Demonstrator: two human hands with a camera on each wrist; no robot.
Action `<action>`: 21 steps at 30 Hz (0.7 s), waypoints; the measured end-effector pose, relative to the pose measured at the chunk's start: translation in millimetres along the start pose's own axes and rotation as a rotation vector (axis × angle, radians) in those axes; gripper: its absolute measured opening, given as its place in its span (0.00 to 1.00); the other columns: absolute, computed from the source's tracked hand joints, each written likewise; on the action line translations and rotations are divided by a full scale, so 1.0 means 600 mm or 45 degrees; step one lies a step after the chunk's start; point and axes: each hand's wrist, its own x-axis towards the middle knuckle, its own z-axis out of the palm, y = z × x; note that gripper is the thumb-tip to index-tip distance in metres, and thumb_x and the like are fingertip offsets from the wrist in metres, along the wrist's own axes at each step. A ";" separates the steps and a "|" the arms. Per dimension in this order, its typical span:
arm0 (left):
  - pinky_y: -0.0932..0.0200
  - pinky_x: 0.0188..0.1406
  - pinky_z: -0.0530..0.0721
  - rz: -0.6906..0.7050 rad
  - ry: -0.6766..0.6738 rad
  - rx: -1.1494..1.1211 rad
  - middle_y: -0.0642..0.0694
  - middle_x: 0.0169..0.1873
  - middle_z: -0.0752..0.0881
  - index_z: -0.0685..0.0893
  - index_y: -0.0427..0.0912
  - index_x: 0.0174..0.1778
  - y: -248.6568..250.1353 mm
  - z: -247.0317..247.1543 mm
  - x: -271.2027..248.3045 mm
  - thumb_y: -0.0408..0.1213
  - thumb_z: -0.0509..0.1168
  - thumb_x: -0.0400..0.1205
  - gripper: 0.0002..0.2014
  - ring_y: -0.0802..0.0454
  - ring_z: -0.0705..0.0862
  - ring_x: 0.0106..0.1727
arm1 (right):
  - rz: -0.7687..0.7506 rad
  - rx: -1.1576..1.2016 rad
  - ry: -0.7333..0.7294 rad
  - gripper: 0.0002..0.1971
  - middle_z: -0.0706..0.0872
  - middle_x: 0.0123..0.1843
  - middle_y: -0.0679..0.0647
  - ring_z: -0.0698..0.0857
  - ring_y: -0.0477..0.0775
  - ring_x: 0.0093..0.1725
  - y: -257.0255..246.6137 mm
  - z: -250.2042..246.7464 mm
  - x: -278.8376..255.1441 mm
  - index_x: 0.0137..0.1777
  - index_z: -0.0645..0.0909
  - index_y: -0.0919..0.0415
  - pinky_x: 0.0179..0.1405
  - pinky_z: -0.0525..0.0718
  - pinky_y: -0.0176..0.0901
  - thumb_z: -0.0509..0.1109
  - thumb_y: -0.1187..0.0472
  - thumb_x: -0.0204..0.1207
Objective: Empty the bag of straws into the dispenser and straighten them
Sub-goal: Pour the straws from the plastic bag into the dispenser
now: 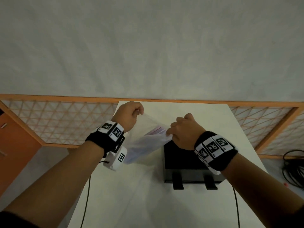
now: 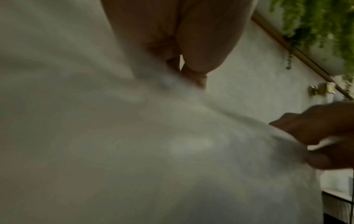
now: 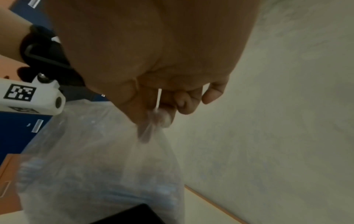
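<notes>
A clear plastic bag (image 1: 144,139) of pale straws (image 1: 156,130) hangs in the air above the white table (image 1: 131,195), stretched between both hands. My left hand (image 1: 130,114) pinches its upper left edge. My right hand (image 1: 182,130) pinches the right edge, just above the back of the black dispenser (image 1: 190,163). In the left wrist view the bag (image 2: 153,144) fills most of the picture, blurred, with my left fingers (image 2: 193,60) above it and the right hand (image 2: 321,133) at the far right. The right wrist view shows my fingers (image 3: 159,112) curled on a gathered corner of the bag (image 3: 99,166).
The dispenser stands at the right middle of the table, two black feet (image 1: 177,182) facing me. An orange-framed lattice screen (image 1: 57,122) runs behind the table. Black cables (image 1: 292,168) lie on the floor at right. An orange cabinet (image 1: 11,145) stands at left.
</notes>
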 end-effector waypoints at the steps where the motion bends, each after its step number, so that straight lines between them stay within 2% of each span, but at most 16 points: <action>1: 0.54 0.42 0.78 0.081 0.018 0.128 0.45 0.40 0.79 0.82 0.43 0.39 0.006 0.003 0.000 0.20 0.57 0.79 0.14 0.47 0.78 0.38 | 0.025 -0.001 -0.006 0.23 0.88 0.51 0.49 0.81 0.55 0.52 -0.008 -0.005 0.003 0.56 0.82 0.46 0.54 0.64 0.51 0.44 0.49 0.80; 4: 0.51 0.33 0.76 0.171 0.050 0.438 0.50 0.44 0.75 0.75 0.48 0.43 0.016 0.004 -0.003 0.20 0.56 0.77 0.15 0.41 0.79 0.38 | 0.192 0.238 -0.047 0.31 0.90 0.43 0.55 0.86 0.57 0.46 -0.017 -0.014 0.017 0.60 0.79 0.47 0.61 0.64 0.56 0.36 0.38 0.81; 5: 0.51 0.30 0.73 0.169 0.011 0.528 0.51 0.44 0.73 0.69 0.51 0.43 0.018 0.002 -0.006 0.20 0.55 0.77 0.17 0.39 0.78 0.36 | 0.256 0.255 -0.042 0.30 0.90 0.42 0.55 0.86 0.57 0.46 -0.014 -0.015 0.020 0.62 0.78 0.47 0.61 0.65 0.57 0.36 0.38 0.81; 7: 0.52 0.24 0.68 0.238 -0.094 0.640 0.49 0.44 0.73 0.60 0.55 0.41 0.019 0.000 -0.019 0.18 0.55 0.75 0.23 0.39 0.74 0.31 | 0.375 0.201 -0.035 0.23 0.90 0.47 0.53 0.87 0.57 0.50 -0.002 -0.013 0.028 0.66 0.75 0.49 0.61 0.67 0.56 0.44 0.43 0.84; 8: 0.55 0.22 0.64 0.301 -0.152 0.675 0.47 0.45 0.75 0.60 0.55 0.42 0.022 -0.002 -0.028 0.16 0.56 0.73 0.24 0.40 0.71 0.27 | 0.426 0.179 -0.058 0.18 0.89 0.49 0.52 0.87 0.57 0.51 0.003 -0.011 0.029 0.70 0.71 0.48 0.61 0.68 0.55 0.50 0.49 0.84; 9: 0.58 0.19 0.59 0.375 -0.210 0.724 0.45 0.49 0.77 0.63 0.54 0.45 0.026 -0.004 -0.039 0.15 0.57 0.72 0.25 0.41 0.69 0.25 | 0.468 0.163 -0.094 0.20 0.89 0.47 0.51 0.87 0.56 0.49 0.005 -0.010 0.029 0.74 0.66 0.46 0.62 0.67 0.55 0.55 0.54 0.82; 11: 0.59 0.21 0.56 0.462 -0.349 0.870 0.43 0.57 0.76 0.72 0.48 0.55 0.026 -0.003 -0.062 0.16 0.57 0.72 0.23 0.42 0.68 0.25 | 0.508 0.132 -0.170 0.34 0.84 0.42 0.49 0.86 0.57 0.43 0.006 -0.007 0.025 0.78 0.52 0.41 0.62 0.66 0.56 0.61 0.62 0.75; 12: 0.58 0.22 0.59 0.451 -0.414 0.920 0.43 0.61 0.75 0.75 0.45 0.57 0.024 -0.001 -0.074 0.18 0.57 0.74 0.21 0.42 0.69 0.27 | 0.522 0.118 -0.173 0.39 0.81 0.45 0.50 0.85 0.57 0.43 0.007 -0.003 0.022 0.79 0.47 0.39 0.63 0.66 0.58 0.62 0.62 0.73; 14: 0.56 0.28 0.67 0.371 -0.476 0.942 0.43 0.65 0.75 0.79 0.43 0.59 0.016 0.003 -0.097 0.22 0.58 0.77 0.18 0.41 0.73 0.31 | 0.555 0.150 -0.171 0.44 0.77 0.58 0.56 0.84 0.59 0.49 0.008 0.008 0.014 0.79 0.42 0.37 0.62 0.69 0.59 0.65 0.61 0.71; 16: 0.53 0.36 0.75 0.195 -0.545 0.990 0.45 0.69 0.71 0.79 0.46 0.65 0.003 0.010 -0.112 0.29 0.58 0.82 0.17 0.38 0.81 0.42 | 0.572 0.330 -0.145 0.44 0.72 0.63 0.59 0.83 0.61 0.50 0.005 0.015 0.008 0.79 0.43 0.38 0.57 0.77 0.56 0.65 0.65 0.71; 18: 0.50 0.46 0.81 -0.007 -0.576 0.970 0.46 0.70 0.70 0.74 0.46 0.72 -0.006 0.013 -0.120 0.37 0.58 0.84 0.18 0.38 0.84 0.52 | 0.585 0.606 -0.080 0.45 0.70 0.62 0.60 0.82 0.63 0.44 -0.001 0.012 0.006 0.79 0.44 0.38 0.47 0.83 0.52 0.63 0.71 0.71; 21: 0.50 0.49 0.82 -0.209 -0.534 0.797 0.47 0.69 0.69 0.61 0.45 0.79 -0.007 0.017 -0.127 0.52 0.66 0.78 0.35 0.41 0.84 0.56 | 0.591 0.833 0.004 0.50 0.71 0.56 0.61 0.79 0.59 0.35 -0.007 0.006 0.006 0.79 0.39 0.37 0.38 0.82 0.48 0.60 0.78 0.69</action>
